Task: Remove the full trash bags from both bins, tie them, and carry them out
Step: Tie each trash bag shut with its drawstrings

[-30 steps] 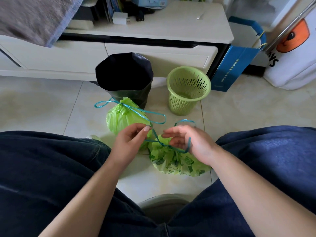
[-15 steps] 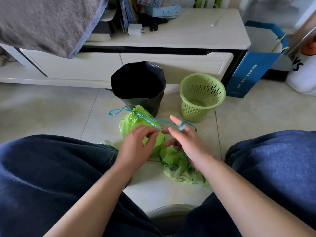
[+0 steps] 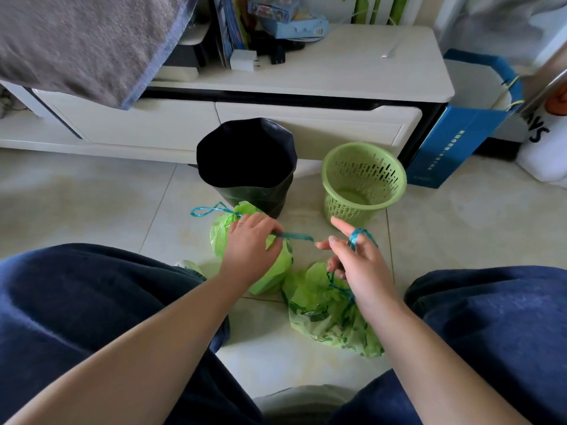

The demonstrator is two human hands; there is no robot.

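Two full green trash bags lie on the tiled floor between my knees. The left bag (image 3: 270, 277) is cinched, its teal drawstring loop (image 3: 204, 211) trailing to the left. My left hand (image 3: 250, 245) rests over that bag and pinches a teal drawstring strand (image 3: 294, 236) stretched toward the right. The right bag (image 3: 325, 317) lies flatter, its string running up to my right hand (image 3: 357, 265), which has the teal string looped round its fingers while the forefinger points out. Behind them stand a black-lined bin (image 3: 245, 167) and a green basket bin (image 3: 363, 179).
A white TV cabinet (image 3: 306, 118) runs across the back, with books, chargers and a box on top. A grey towel (image 3: 79, 41) hangs at top left. A blue paper bag (image 3: 454, 142) leans at the cabinet's right end. My dark-trousered knees flank the bags.
My hands have drawn apart, stretching the teal strand between them. The right hand has moved right with the string looped on its fingers. The camera has tilted closer.
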